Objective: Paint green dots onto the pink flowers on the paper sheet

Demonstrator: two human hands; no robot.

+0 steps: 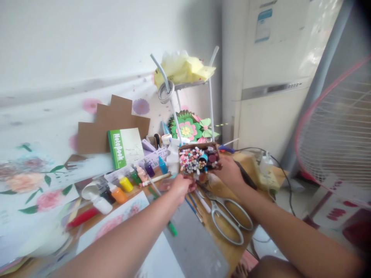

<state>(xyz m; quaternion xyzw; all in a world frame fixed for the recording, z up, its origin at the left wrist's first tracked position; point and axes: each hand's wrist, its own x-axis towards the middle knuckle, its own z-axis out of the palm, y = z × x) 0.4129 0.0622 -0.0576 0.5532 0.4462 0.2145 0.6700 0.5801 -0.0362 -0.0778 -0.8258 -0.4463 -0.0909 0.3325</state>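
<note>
A brown box of pens, packed with many markers whose ends face the camera, stands near the back of the desk. Around its right side wraps my right hand, the fingertips partly hidden by the box. My left hand is closed just below the box's lower left edge; what is between its fingers is too small and blurred to tell. Big grey-handled scissors lie in front of my right hand, beside slim brushes and a white pen. A green marker rests near my left forearm.
Paint bottles, a green and white notebook and brown cardboard stand at the left. A flower drawing and a grey board lie in front. Behind the box rises a white rack; a fan is at the right.
</note>
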